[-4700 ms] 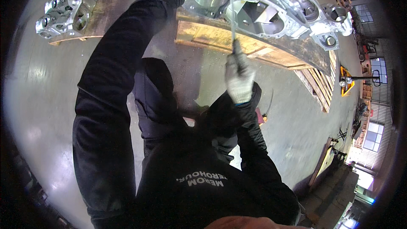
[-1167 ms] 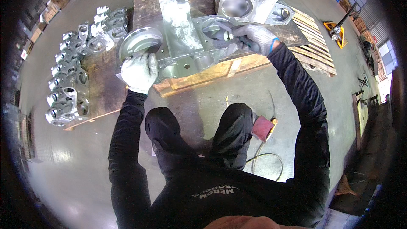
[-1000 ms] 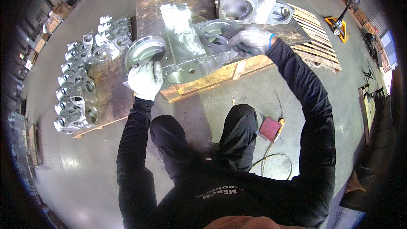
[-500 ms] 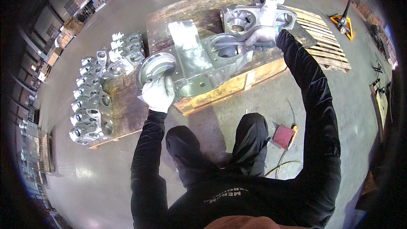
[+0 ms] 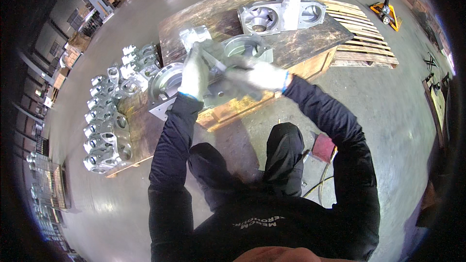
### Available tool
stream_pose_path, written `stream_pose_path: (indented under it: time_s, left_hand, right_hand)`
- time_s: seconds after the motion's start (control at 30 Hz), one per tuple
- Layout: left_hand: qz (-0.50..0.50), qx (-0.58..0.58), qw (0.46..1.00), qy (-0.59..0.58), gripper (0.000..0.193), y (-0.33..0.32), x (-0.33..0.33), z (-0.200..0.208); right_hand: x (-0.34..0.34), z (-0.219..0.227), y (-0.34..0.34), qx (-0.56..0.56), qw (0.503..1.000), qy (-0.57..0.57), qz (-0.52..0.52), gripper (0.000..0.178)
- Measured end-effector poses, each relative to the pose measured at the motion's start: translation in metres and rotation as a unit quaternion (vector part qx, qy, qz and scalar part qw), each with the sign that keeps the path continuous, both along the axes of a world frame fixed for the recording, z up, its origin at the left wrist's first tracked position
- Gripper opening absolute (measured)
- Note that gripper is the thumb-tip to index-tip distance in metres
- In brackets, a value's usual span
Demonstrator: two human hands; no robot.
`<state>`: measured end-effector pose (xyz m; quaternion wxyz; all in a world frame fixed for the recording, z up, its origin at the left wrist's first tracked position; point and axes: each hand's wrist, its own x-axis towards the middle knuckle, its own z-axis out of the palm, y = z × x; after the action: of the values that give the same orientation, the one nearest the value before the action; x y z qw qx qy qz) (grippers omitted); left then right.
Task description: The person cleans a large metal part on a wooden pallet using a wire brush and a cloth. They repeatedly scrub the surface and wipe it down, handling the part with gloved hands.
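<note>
A large silvery metal casting [image 5: 195, 33] with two wide round openings and a raised middle block lies on a wooden crate. My left hand [image 5: 193, 76], in a white glove, is over the casting beside its left opening; motion smears its fingers. My right hand [image 5: 259, 73], also gloved and blurred, is over the right half of the casting, its fingers closed. A narrow flat grey bar [image 5: 213, 61], perhaps a file, runs from my right fingers toward my left hand. Whether the left fingers touch it is unclear. Both hands hide the casting's middle.
Another big casting [image 5: 284, 13] stands farther back on the dark wooden crate top [image 5: 310, 36]. Several smaller castings [image 5: 109, 136] line the left side. Behind on the right are a slatted pallet [image 5: 364, 43] and a yellow pallet jack [image 5: 386, 17]. A red object [image 5: 323, 148] and hose [image 5: 320, 184] lie on the floor.
My right hand has come left and nearer, from beside the right opening to over the casting's middle. My left hand has moved up and slightly right, off the rim of the left opening.
</note>
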<state>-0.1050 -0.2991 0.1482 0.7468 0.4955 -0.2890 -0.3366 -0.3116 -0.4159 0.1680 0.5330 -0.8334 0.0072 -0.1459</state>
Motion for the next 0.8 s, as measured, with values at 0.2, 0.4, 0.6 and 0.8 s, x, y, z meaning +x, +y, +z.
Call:
stream_pose_path:
  time_s: [0.2, 0.4, 0.6, 0.8]
  left_hand:
    - [0.04, -0.049, 0.997, 0.051, 0.025, -0.014, 0.004, 0.063]
    - [0.117, 0.192, 0.754, -0.617, 0.04, -0.032, 0.046, 0.065]
    - [-0.026, 0.339, 0.646, -0.684, 0.044, -0.054, 0.049, 0.044]
    - [-0.042, 0.354, 0.611, -0.707, 0.04, -0.077, 0.033, 0.025]
  right_hand:
    - [0.06, -0.002, -0.081, -0.265, 0.908, -0.039, -0.322, 0.04]
    - [0.105, -0.044, -0.186, -0.381, 0.837, 0.194, -0.341, 0.046]
    - [0.11, -0.077, -0.189, -0.278, 0.863, 0.218, -0.361, 0.043]
    - [0.081, -0.096, -0.172, -0.334, 0.842, 0.153, -0.396, 0.041]
